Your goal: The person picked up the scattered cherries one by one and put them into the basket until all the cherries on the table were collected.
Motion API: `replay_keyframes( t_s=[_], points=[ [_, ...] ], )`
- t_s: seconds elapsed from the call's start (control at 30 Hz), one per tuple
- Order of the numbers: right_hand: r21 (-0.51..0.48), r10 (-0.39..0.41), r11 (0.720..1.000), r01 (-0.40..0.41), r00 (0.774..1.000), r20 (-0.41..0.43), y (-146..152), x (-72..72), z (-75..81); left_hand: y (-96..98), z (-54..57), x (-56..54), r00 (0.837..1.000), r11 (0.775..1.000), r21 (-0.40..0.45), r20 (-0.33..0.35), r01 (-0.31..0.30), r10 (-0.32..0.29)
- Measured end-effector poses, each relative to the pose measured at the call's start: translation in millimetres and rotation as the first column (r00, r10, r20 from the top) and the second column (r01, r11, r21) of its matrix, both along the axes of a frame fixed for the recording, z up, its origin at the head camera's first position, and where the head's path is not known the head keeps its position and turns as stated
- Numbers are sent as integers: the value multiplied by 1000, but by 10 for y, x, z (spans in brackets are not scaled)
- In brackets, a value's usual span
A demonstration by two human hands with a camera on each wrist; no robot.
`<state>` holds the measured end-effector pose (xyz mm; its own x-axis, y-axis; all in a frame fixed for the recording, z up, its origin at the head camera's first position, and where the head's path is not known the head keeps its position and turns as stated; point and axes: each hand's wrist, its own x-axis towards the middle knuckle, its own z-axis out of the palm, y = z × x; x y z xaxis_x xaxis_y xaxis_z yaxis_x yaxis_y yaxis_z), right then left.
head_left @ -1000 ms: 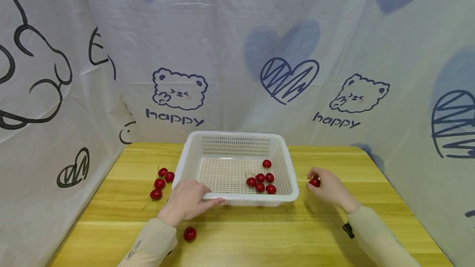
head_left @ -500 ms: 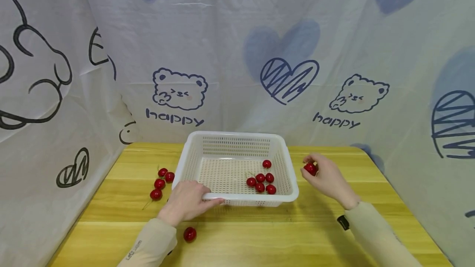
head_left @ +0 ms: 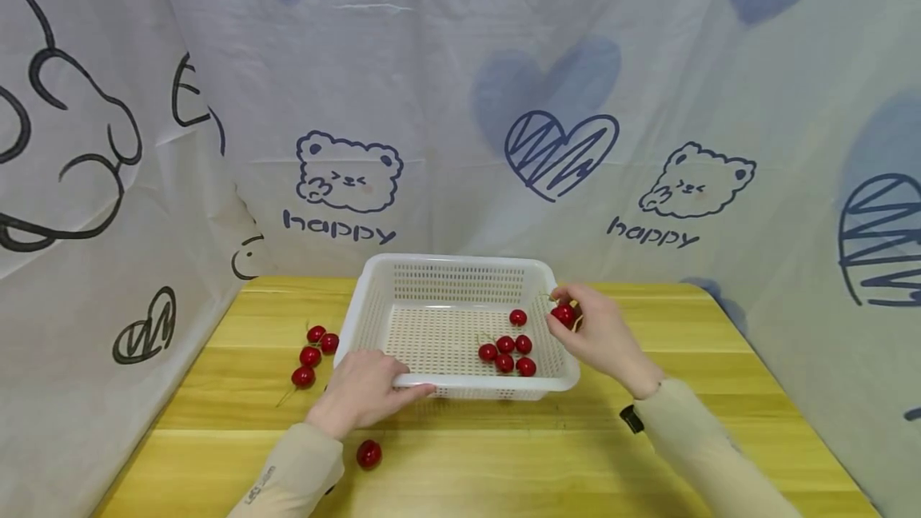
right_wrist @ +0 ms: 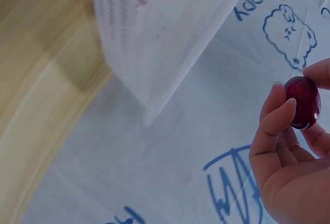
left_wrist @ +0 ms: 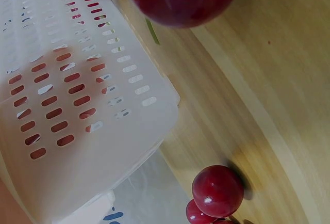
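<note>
A white plastic basket (head_left: 460,260) with slotted walls stands mid-table, several red cherries (head_left: 506,344) lying in its right half. My left hand (head_left: 362,390) grips its front left corner, thumb along the front rim; fingers show through the slots (left_wrist: 72,87) in the left wrist view. Above the basket's right rim, my right hand (head_left: 604,334) pinches a dark red cherry (right_wrist: 303,102) between thumb and fingertips, a thin stem showing in the head view. Left of the basket lies a group of cherries (head_left: 309,356). One single cherry (head_left: 369,454) lies near my left wrist.
The yellow wooden table (head_left: 504,462) has its far edge just behind the basket. A pale cloth (head_left: 446,102) with blue hearts and bear drawings hangs behind it and down both sides. A small black object (head_left: 631,419) sits under my right sleeve.
My right hand has lifted the cherry from right of the basket and carried it left and away from me, to over the right rim. My left hand has stayed still.
</note>
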<state>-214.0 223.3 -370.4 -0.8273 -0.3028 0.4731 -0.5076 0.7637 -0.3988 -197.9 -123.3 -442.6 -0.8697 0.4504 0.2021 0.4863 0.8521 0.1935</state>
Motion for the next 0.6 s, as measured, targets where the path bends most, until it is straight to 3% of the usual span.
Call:
replay_keyframes(
  t_s=[0.6],
  points=[
    [12, 105, 994, -105, 994, 3, -605, -64, 73, -9, -5, -5, 1000, 1000, 1, -4, 4, -4]
  ],
)
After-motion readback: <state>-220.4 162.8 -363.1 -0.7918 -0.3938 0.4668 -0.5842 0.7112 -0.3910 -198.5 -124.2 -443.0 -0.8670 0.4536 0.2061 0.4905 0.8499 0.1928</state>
